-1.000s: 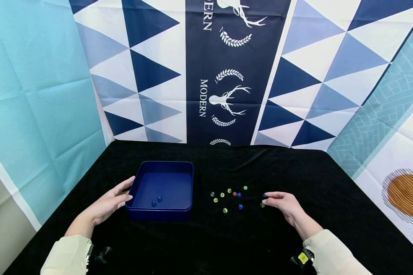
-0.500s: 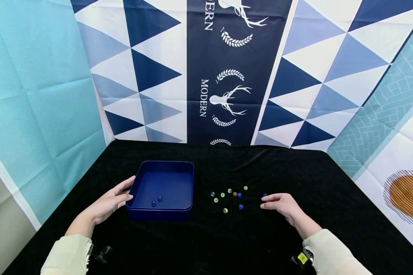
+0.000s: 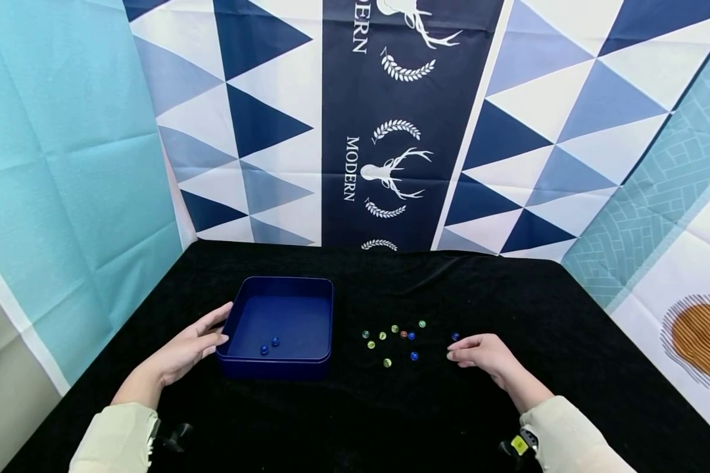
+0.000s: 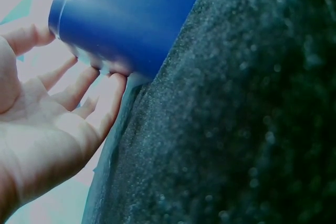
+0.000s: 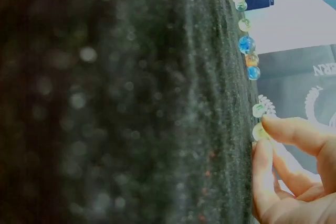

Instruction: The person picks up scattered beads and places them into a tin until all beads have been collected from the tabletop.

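The left hand (image 3: 186, 348) rests against the outer left wall of a square navy box (image 3: 290, 318), fingers extended and touching it. In the left wrist view, the fingertips (image 4: 116, 80) lie along the blue side. Two dark blue marbles (image 3: 264, 349) sit inside the box. To the right, the right hand (image 3: 485, 353) pinches a yellow-green marble (image 5: 259, 131) between thumb and forefinger, close to the black cloth. Those fingers hide this marble in the head view. A blue marble (image 3: 455, 336) lies just beyond the fingertips.
Several green and yellow marbles (image 3: 382, 336), two blue ones (image 3: 414, 356) and a reddish-brown one (image 3: 403, 334) are scattered between the box and the right hand. Black cloth (image 3: 355, 420) covers the table. Patterned fabric (image 3: 272, 125) hangs around the table's back and sides.
The right thumb and forefinger have come together over the yellow-green marble, which showed beside them a second ago. The blue marble behind shows more fully. The left hand and box stay put.
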`<state>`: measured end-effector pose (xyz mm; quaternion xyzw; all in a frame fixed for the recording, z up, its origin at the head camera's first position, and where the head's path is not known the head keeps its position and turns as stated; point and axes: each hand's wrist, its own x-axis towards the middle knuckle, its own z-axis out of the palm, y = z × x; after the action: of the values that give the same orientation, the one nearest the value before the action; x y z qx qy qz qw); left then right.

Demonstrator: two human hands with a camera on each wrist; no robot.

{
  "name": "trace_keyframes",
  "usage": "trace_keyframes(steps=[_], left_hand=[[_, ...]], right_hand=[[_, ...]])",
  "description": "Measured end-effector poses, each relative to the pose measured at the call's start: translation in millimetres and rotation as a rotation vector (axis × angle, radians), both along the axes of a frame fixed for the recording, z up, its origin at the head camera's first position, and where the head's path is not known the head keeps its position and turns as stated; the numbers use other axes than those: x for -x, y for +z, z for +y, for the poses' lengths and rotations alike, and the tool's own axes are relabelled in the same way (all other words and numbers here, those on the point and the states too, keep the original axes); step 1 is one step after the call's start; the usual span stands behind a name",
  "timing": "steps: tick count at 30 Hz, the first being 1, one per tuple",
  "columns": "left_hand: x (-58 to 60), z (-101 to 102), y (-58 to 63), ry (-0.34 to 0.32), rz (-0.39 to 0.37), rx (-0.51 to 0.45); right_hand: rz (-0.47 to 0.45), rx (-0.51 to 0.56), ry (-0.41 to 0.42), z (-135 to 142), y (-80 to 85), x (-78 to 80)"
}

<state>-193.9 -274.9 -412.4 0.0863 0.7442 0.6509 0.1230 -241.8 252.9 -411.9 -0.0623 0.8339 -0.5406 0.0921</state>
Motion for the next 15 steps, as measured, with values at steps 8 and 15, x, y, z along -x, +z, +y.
trace_keyframes(steps=[8, 15], left_hand=[[-0.3, 0.3, 0.1, -0.002, 0.008, -0.005], [-1.2, 0.7, 1.0, -0.002, 0.002, -0.006]], right_hand=[[-0.092, 0.257, -0.018, 4.7, -3.2, 2.5], [-0.126, 0.412, -0.092, -1.4, -0.8, 3.6]])
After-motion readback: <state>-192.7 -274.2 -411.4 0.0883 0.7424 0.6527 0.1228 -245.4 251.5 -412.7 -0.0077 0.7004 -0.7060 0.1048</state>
